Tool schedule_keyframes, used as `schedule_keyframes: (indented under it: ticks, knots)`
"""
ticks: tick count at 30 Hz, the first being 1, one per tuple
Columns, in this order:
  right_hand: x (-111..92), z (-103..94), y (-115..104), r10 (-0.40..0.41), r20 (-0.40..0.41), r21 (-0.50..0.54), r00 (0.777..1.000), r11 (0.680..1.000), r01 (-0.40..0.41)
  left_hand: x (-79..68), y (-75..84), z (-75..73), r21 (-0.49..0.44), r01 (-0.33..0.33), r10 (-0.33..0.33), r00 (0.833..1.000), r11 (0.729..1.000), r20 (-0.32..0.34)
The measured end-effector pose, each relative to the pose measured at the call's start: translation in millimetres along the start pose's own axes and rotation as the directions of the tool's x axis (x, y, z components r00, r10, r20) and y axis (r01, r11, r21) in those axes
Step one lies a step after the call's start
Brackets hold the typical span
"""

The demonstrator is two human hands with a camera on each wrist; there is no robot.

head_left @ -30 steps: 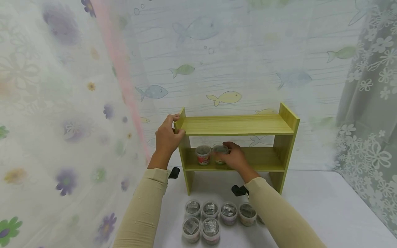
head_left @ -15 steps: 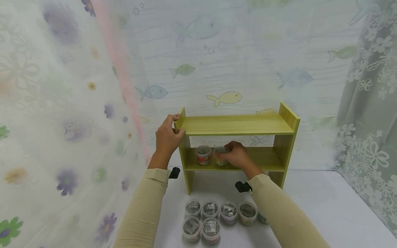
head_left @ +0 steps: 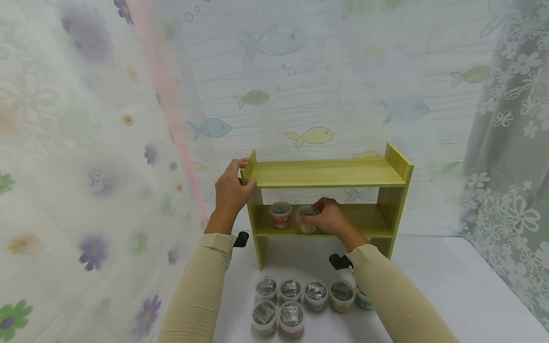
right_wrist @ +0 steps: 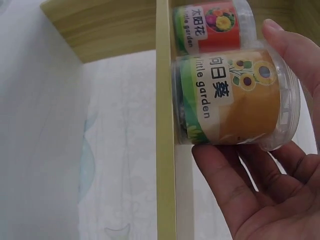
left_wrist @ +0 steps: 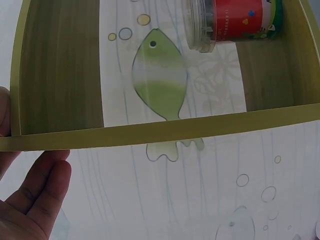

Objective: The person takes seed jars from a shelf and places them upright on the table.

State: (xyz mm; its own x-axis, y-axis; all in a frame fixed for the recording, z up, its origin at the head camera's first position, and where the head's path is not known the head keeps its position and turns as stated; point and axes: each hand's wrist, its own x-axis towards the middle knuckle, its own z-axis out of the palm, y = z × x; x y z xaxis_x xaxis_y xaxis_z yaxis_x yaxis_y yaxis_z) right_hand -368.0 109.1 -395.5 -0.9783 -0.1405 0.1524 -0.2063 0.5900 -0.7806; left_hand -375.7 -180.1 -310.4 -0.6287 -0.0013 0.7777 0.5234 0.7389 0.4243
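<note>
A light-wood two-tier shelf (head_left: 326, 175) stands on the table in the head view. My left hand (head_left: 231, 190) grips the top of its left side panel, thumb in front. On the middle board, my right hand (head_left: 332, 220) holds a clear plastic tub (head_left: 308, 227) between thumb and fingers. The right wrist view shows this tub (right_wrist: 245, 100) with an orange sunflower label reading "little garden", upright with its base at the board's front edge. To its left stands a red-labelled plastic tub (head_left: 281, 218), which also appears in the left wrist view.
Several clear plastic tubs (head_left: 291, 317) stand in two rows on the white table (head_left: 433, 281) in front of the shelf. My right sleeve (head_left: 390, 290) partly covers the rightmost tub (head_left: 364, 299). A fish-patterned curtain (head_left: 313, 85) hangs behind.
My right hand and the orange-labelled tub have shifted slightly right and toward the board's front, widening the gap to the red-labelled tub. My left hand keeps its place on the shelf.
</note>
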Motion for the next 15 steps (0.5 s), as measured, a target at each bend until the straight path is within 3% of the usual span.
schedule_keyframes:
  ticks: [15]
  knots:
    - [-18,-1.3,-3,-0.018,-0.023,0.006,1.0,1.0,0.018,-2.4,1.6,-0.8,0.011,0.001,-0.001,1.0,1.0,-0.003]
